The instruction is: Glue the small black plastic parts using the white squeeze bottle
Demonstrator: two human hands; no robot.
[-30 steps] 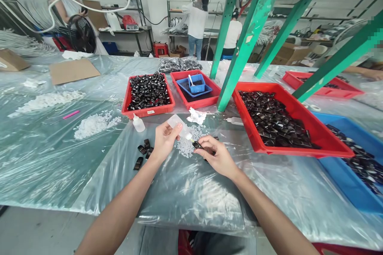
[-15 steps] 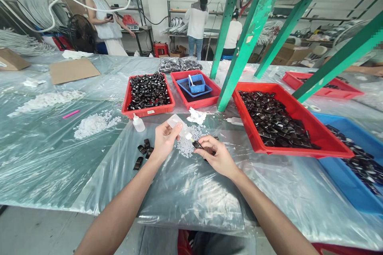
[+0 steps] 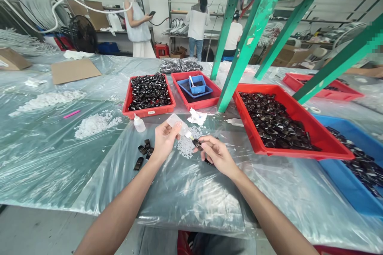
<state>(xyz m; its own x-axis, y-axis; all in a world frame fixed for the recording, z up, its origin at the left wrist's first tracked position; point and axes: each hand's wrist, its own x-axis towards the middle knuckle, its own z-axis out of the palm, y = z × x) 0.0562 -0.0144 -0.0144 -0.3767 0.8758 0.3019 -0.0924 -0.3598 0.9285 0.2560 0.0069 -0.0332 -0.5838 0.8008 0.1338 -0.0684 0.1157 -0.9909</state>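
My left hand is closed around a small clear squeeze bottle, tilted so its nozzle points down to the right. My right hand pinches a small black part between thumb and fingers, right at the nozzle tip. More black parts seem tucked under that hand's fingers. Below both hands lies a heap of white pellets on the plastic-covered table. Several loose black parts lie just left of my left hand.
A second squeeze bottle stands by a red tray of black parts. Another red tray of black parts sits right, a blue bin beyond it. A green post rises behind. People stand at the back.
My hands have barely shifted; the right hand has tilted the black part slightly up. A person in the background has walked to the right.
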